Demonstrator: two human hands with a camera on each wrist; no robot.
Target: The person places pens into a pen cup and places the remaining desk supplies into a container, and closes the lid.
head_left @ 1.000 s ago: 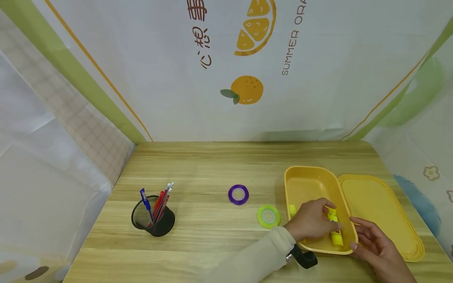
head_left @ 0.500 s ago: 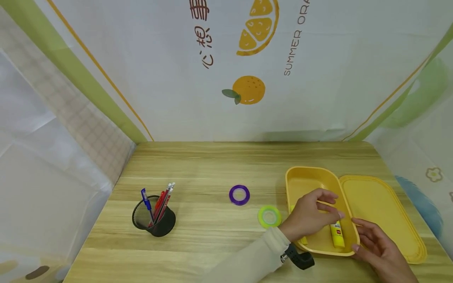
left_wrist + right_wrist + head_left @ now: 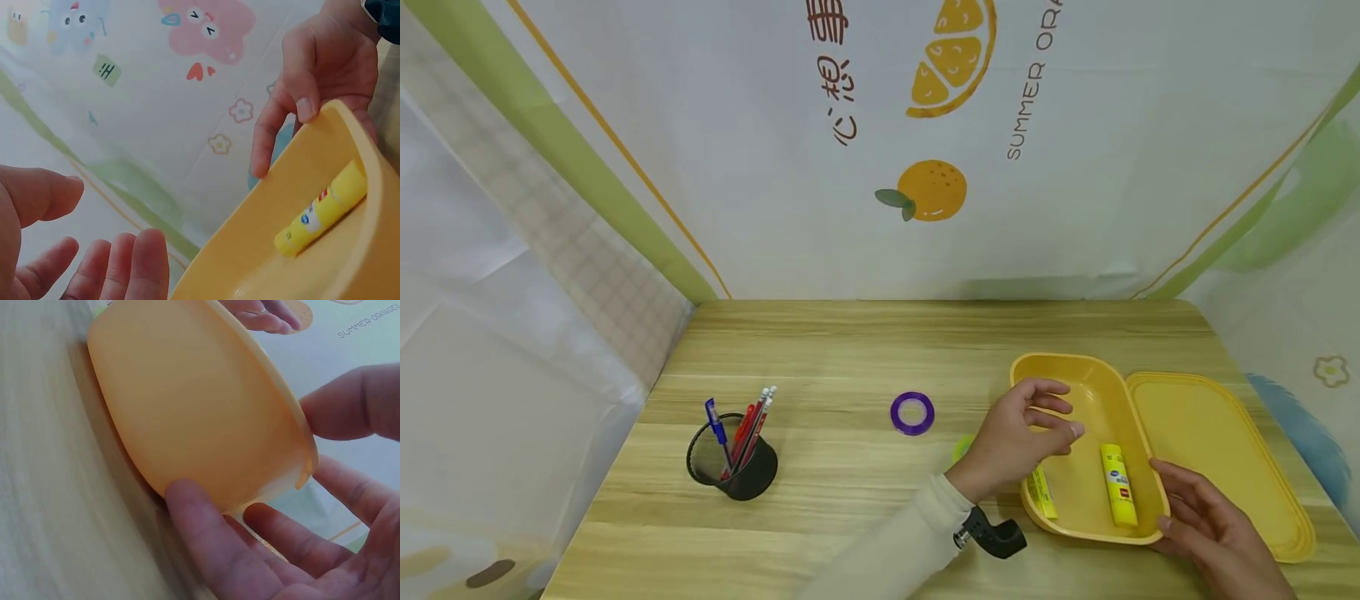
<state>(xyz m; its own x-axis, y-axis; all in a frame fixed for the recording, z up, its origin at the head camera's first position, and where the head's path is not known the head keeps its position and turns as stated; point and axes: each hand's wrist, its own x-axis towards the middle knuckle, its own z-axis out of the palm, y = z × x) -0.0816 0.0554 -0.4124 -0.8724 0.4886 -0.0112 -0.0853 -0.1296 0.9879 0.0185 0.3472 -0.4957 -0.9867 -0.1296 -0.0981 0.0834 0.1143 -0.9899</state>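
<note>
By the right hand (image 3: 1217, 527), a corner of the rounded, yellow plastic box (image 3: 1078, 504) is gripped; inside, a yellow cylindrical glue stick (image 3: 1118, 485) and a slim yellow item (image 3: 1042, 493) are contained. Over its left rim, the left hand (image 3: 1018, 429) is half spread, gripping nothing. Farther left, pens (image 3: 717, 423) and pencils (image 3: 764, 404) are held in a black mesh cup (image 3: 756, 472) on the wood-grained worktop (image 3: 850, 500).

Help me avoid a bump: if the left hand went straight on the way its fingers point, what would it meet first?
The left hand would probably meet the right wall of the yellow box first; height is unclear, so it might pass over toward the yellow lid.
</note>
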